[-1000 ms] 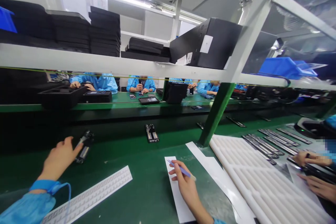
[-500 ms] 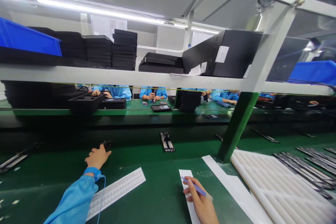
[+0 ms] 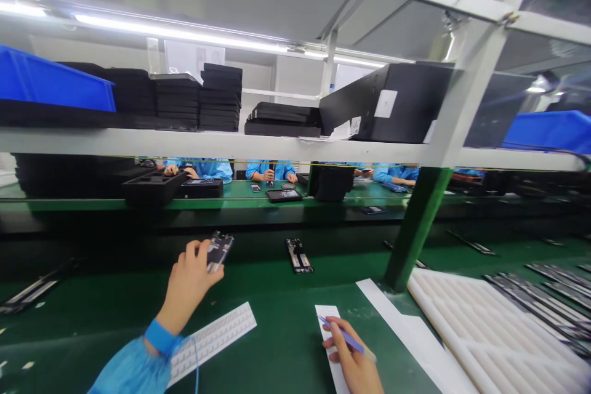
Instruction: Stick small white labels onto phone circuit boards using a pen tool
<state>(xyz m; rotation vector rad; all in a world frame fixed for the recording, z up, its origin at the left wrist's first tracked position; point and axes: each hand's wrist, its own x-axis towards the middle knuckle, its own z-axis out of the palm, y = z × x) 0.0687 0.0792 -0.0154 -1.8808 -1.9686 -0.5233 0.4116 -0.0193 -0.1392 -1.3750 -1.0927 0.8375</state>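
Note:
My left hand (image 3: pixel 191 274), with a blue strap at the wrist, grips an opened phone body (image 3: pixel 220 250) by its edges above the green bench. Part of that phone is hidden behind the fingers. Below the forearm lies a white sheet of small printed stickers (image 3: pixel 217 335). My right hand (image 3: pixel 348 351) is closed around purple tweezers (image 3: pixel 344 335), their tips over a narrow white sticker strip (image 3: pixel 329 314). Between the hands and farther back, another opened phone body (image 3: pixel 299 256) rests on the bench.
A green post (image 3: pixel 418 228) rises right of centre, beside white paper (image 3: pixel 392 314) and a ribbed white foam tray (image 3: pixel 489 320). Several phone frames (image 3: pixel 540 301) lie at the far right. A shelf (image 3: pixel 277 143) with black trays crosses ahead; co-workers in blue sit beyond.
My left hand has lifted the phone body and brought it right and up, so more of it shows. My right hand stays almost in place with the tweezers. The view has tilted slightly upward.

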